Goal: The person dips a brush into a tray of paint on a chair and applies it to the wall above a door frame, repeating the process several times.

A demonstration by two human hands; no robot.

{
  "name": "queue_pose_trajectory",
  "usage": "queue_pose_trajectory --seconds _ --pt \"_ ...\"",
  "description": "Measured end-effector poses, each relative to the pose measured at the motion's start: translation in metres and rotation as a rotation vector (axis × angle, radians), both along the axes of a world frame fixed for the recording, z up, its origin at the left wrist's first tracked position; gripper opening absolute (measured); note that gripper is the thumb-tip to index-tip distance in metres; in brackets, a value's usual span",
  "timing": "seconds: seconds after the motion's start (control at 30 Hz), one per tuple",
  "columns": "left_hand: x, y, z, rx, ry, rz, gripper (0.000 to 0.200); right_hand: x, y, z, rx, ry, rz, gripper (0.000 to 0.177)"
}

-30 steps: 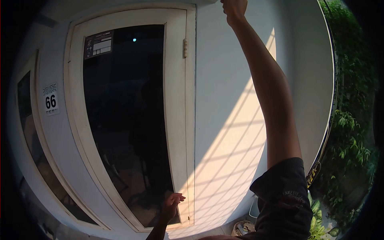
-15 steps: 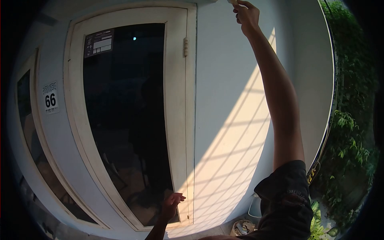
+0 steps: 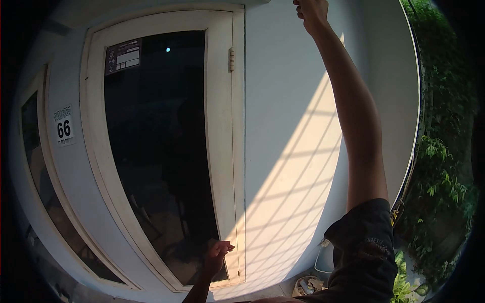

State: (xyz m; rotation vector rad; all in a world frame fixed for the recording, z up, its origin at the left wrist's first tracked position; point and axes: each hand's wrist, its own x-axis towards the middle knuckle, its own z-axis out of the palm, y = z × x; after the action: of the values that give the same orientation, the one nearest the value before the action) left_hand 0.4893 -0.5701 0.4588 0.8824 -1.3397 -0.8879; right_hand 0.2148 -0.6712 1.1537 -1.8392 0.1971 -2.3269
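My right hand (image 3: 311, 14) is raised high at the top edge, its fingers closed in a grip. What it holds lies beyond the frame; half a second ago a small pale piece showed at the fingers. My right arm stretches up in front of the white wall (image 3: 273, 101). Low down, my left hand (image 3: 219, 251) is in front of the lower part of the door (image 3: 218, 151), fingers loosely bent and apart, with nothing visible in them. The door has a cream frame, dark glass and a sticker (image 3: 124, 55) at its upper left.
Left of the door, a plate with the number 66 (image 3: 63, 126) is on the wall, beside a narrow window (image 3: 38, 151). At the lower right stand a bucket (image 3: 323, 262) and a bag-like container (image 3: 307, 286). Green plants (image 3: 439, 151) grow along the right side.
My right hand has gone slightly higher in view, and the pale piece in it has left the frame. The view has shifted a little; my left hand looks nearly unchanged.
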Motion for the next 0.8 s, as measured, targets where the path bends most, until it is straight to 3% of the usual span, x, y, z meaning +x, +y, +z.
queue_pose_trajectory --seconds 0.3,0.43,0.57,0.73,0.8 --pt "0.002 0.010 0.009 -0.011 0.004 0.048 0.025 0.000 -0.004 -0.016 0.076 -0.162 0.022 0.027" --pt "0.001 0.014 0.012 -0.013 0.011 0.046 0.026 0.007 0.009 -0.016 0.018 -0.032 0.035 0.030" --pt "0.002 0.017 0.007 -0.006 0.016 0.040 0.025 -0.016 -0.001 0.008 -0.012 -0.113 -0.061 0.032" --pt "0.006 0.020 -0.003 0.023 0.049 0.013 0.027 -0.022 -0.018 -0.001 0.049 -0.219 -0.113 0.029" --pt "0.007 0.024 -0.002 -0.064 0.047 -0.057 0.029 -0.019 -0.026 -0.007 0.056 -0.262 0.023 0.031"
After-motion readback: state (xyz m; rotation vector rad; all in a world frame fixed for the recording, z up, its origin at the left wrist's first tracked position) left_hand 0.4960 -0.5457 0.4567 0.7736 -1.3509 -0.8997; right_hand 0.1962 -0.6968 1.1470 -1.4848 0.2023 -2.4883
